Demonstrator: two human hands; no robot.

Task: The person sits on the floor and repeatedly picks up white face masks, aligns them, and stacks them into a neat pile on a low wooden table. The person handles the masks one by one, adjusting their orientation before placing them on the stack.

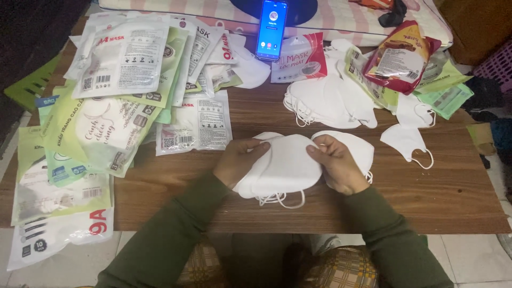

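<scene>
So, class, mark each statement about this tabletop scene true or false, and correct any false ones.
1. Both hands hold a stack of white masks. True: the left hand and right hand grip it from either side.
2. The phone lies flat with a dark screen. False: it stands propped up, screen lit.
3. Packaged masks are piled on the left of the wooden table. True.
4. No loose masks lie beyond the hands. False: a loose white pile sits further back.
5. The sleeves are red. False: they are dark green.
</scene>
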